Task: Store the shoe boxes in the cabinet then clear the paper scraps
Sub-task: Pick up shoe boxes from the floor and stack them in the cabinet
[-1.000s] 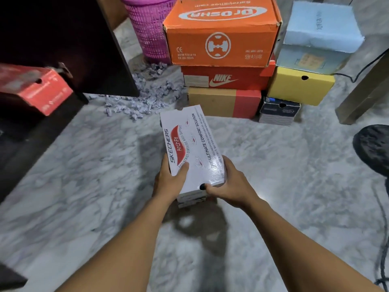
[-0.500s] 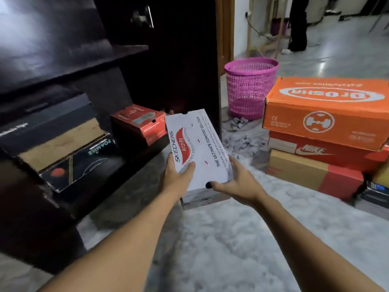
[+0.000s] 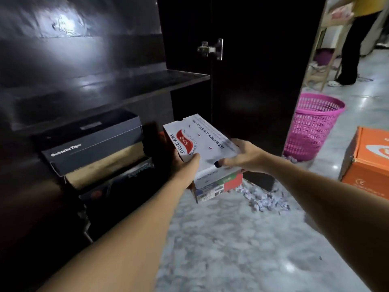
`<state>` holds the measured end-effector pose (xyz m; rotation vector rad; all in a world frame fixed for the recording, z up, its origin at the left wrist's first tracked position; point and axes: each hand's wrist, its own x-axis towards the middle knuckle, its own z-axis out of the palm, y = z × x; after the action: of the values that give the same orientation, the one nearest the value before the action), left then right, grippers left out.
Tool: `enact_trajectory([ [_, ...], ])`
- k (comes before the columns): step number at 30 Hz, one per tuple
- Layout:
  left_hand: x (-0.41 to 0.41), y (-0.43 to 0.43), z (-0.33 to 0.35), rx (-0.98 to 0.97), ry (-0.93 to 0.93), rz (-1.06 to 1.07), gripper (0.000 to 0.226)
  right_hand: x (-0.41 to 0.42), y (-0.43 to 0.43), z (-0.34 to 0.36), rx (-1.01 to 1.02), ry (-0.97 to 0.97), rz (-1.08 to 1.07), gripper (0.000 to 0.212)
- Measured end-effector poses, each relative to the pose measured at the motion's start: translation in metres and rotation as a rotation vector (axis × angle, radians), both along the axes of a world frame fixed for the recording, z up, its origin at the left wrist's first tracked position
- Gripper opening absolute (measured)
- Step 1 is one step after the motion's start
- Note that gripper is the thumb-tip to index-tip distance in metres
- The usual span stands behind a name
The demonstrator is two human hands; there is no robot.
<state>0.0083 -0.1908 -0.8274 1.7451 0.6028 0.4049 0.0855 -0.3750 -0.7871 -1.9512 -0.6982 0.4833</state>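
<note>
A white Skechers shoe box (image 3: 202, 142) is held in the air in front of the dark cabinet (image 3: 88, 85). My left hand (image 3: 185, 163) grips its near left corner, thumb on the lid. My right hand (image 3: 242, 154) grips its right side, thumb across the lid. Inside the cabinet's lower compartment a dark Onitsuka Tiger box (image 3: 94, 148) lies stacked on a tan box (image 3: 105, 165) and a black box (image 3: 117, 182). Paper scraps (image 3: 265, 199) lie on the marble floor just right of the held box.
The open cabinet door (image 3: 252, 70) stands behind the held box. A pink mesh basket (image 3: 311, 125) sits right of the door. An orange shoe box (image 3: 368, 163) is at the right edge. A person's legs (image 3: 349, 49) stand far back right.
The view swung left toward the cabinet and closer to it. The white box, still in both hands, moved nearer the lower shelf; the stack of boxes on the right mostly left the view.
</note>
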Motion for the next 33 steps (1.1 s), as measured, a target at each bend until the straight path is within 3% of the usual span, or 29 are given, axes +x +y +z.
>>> enact_trajectory([
  [5, 0.042, 0.013, -0.017, -0.039, -0.036, 0.088, 0.055, 0.054, 0.022, -0.005, -0.016, -0.015, 0.05, 0.038],
  [11, 0.088, 0.023, -0.036, -0.046, -0.026, 0.094, 0.052, 0.125, 0.043, -0.044, 0.054, 0.034, -0.047, 0.043],
  [15, 0.108, 0.027, -0.048, -0.029, 0.027, 0.009, 0.071, 0.168, 0.049, -0.066, 0.062, 0.008, -0.103, 0.06],
  [17, 0.12, 0.027, -0.052, 0.064, 0.131, -0.047, 0.082, 0.186, 0.054, -0.077, 0.039, -0.029, -0.121, 0.066],
  [20, 0.142, 0.028, -0.052, 0.238, 0.183, -0.02, 0.079, 0.2, 0.063, -0.096, 0.121, -0.062, -0.169, 0.058],
  [23, 0.156, 0.023, -0.048, 0.406, 0.171, 0.032, 0.067, 0.192, 0.068, -0.115, 0.063, -0.42, -0.31, 0.057],
  [25, 0.163, 0.021, -0.049, 0.562, 0.165, 0.081, 0.063, 0.184, 0.069, -0.132, 0.049, -0.526, -0.357, 0.057],
  [28, 0.169, 0.025, -0.052, 0.738, 0.183, 0.092, 0.06, 0.184, 0.073, -0.153, 0.039, -0.462, -0.341, 0.063],
  [33, 0.18, 0.036, -0.054, 0.827, 0.164, 0.091, 0.053, 0.202, 0.09, -0.152, 0.072, -0.408, -0.305, 0.06],
])
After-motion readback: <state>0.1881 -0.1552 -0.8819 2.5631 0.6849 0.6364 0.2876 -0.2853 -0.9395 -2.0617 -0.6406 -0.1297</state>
